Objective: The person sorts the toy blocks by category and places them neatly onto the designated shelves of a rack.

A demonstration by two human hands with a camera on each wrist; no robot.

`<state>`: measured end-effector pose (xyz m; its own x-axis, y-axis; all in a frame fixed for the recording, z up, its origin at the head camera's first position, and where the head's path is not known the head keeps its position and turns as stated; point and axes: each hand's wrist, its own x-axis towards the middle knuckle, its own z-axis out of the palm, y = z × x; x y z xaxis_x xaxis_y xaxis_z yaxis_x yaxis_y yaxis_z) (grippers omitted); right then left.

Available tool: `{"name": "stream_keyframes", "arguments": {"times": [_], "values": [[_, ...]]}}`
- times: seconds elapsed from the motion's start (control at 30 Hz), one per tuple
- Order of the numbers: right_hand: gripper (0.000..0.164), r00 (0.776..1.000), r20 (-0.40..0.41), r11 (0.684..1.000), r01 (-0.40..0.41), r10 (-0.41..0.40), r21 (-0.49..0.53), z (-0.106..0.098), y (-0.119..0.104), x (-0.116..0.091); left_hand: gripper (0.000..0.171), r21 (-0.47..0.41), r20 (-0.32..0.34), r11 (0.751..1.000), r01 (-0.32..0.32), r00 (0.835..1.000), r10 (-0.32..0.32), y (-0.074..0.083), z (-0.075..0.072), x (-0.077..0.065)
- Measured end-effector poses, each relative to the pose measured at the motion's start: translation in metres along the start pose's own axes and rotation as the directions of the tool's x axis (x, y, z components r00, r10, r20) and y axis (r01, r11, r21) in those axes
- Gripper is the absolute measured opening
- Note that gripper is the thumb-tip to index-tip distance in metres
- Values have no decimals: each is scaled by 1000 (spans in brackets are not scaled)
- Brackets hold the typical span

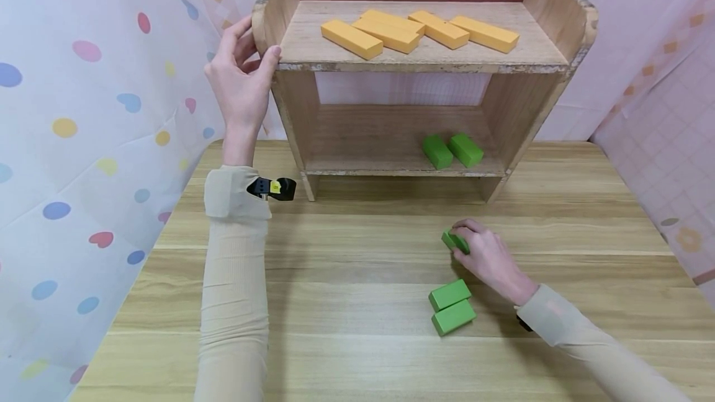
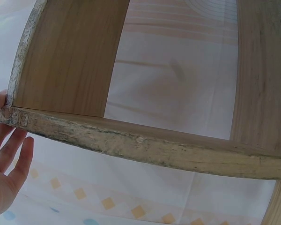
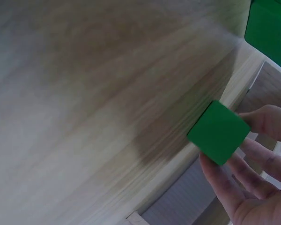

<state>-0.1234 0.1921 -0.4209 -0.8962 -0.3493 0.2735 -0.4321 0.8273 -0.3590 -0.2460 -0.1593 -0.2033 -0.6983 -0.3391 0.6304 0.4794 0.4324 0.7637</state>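
My left hand grips the left side panel of a wooden shelf unit, thumb on the front edge and fingers behind. In the left wrist view its fingers curl round the panel's edge. Over the tabletop, my right hand pinches a green block between thumb and fingers, seen end-on in the right wrist view. Two more green blocks, a rear one and a front one, lie side by side on the table just below that hand.
Several orange blocks lie on the upper shelf. On the lower shelf sit two green blocks, toward the right. The unit stands at the back of a wood-grain table, with patterned curtains around it.
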Motion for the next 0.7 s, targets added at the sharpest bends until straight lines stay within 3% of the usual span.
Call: {"name": "stream_keyframes", "arguments": {"times": [0.33,0.7], "values": [[30,998,-50,999,37,-35,29,1,2,-1,40,-10,-2,1000,5,1000,-5,2,0,-2],[29,973,-207,993,113,-103,38,-5,1,7,40,-20,-2,1000,4,1000,-4,2,0,-1]]}}
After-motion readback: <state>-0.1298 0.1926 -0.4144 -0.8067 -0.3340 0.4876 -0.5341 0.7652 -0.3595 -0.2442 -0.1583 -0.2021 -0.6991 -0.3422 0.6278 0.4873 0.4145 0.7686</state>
